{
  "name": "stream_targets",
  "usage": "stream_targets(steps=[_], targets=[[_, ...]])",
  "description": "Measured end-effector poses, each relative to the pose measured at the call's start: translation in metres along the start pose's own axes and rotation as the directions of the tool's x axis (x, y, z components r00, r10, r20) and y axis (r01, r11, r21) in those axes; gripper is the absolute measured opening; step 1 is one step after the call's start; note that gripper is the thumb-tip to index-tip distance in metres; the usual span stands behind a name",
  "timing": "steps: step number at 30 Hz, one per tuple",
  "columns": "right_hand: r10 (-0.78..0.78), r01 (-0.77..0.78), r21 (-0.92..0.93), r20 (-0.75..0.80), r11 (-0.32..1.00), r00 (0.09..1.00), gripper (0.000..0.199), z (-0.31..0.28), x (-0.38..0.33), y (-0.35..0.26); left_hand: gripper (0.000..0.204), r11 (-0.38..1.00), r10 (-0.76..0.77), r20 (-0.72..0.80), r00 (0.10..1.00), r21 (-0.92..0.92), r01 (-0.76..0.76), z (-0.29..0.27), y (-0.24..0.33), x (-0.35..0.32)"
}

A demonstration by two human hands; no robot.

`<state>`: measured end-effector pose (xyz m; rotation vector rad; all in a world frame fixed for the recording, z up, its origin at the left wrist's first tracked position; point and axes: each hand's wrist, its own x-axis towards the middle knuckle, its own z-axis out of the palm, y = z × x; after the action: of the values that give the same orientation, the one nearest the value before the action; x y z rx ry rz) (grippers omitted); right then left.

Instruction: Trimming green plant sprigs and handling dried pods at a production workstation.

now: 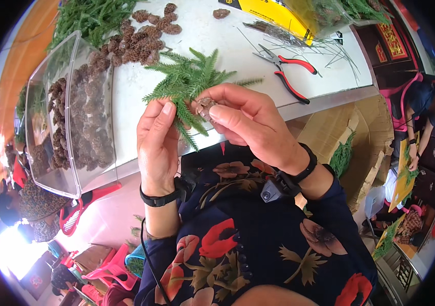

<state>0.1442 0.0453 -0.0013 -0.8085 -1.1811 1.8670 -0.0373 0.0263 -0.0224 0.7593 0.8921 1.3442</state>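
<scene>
My left hand point(157, 140) is closed around the lower stems of a green artificial pine sprig point(189, 76), its needled branches fanning out above the fingers. Between the thumb and fingers of my right hand point(258, 125) is a small brown pinecone point(205, 106), held close against the base of the sprig. Both hands meet over the near edge of the white table point(136, 97). The fingertips partly cover the stems, so I cannot tell whether the cone is fastened to them.
Pliers with red and black handles point(285, 66) lie open to the right, beside loose thin wires point(342, 56) and a yellow package point(271, 14). Left stand a clear plastic box of pinecones point(77, 56), a loose pinecone pile point(143, 41) and greenery point(92, 20). Cardboard point(365, 127) is below right; a person point(421, 107) works beyond.
</scene>
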Motion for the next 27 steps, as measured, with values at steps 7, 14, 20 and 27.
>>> stream_targets(steps=[7, 14, 20, 27], targets=[[0.019, -0.016, 0.102, -0.024, 0.995, 1.0, 0.028, 0.0, 0.007, 0.003, 0.027, 0.989, -0.037, 0.073, 0.997, -0.141, 0.047, 0.005, 0.012, 0.004], [0.084, -0.069, 0.157, -0.096, 0.985, 0.992, 0.031, 0.0, 0.01, -0.001, 0.029, 0.992, -0.069, -0.063, 0.996, 0.104, 0.076, 0.012, 0.021, 0.001], [0.008, -0.006, 0.015, -0.144, 1.0, 0.99, 0.029, -0.001, -0.006, -0.007, 0.033, 0.992, -0.023, -0.09, 0.996, 0.123, 0.033, 0.011, 0.022, 0.001], [-0.181, 0.139, -0.317, -0.105, 0.938, 0.978, 0.025, 0.007, -0.033, -0.017, 0.031, 0.983, 0.094, -0.138, 0.986, 0.171, -0.07, 0.016, 0.019, -0.001]])
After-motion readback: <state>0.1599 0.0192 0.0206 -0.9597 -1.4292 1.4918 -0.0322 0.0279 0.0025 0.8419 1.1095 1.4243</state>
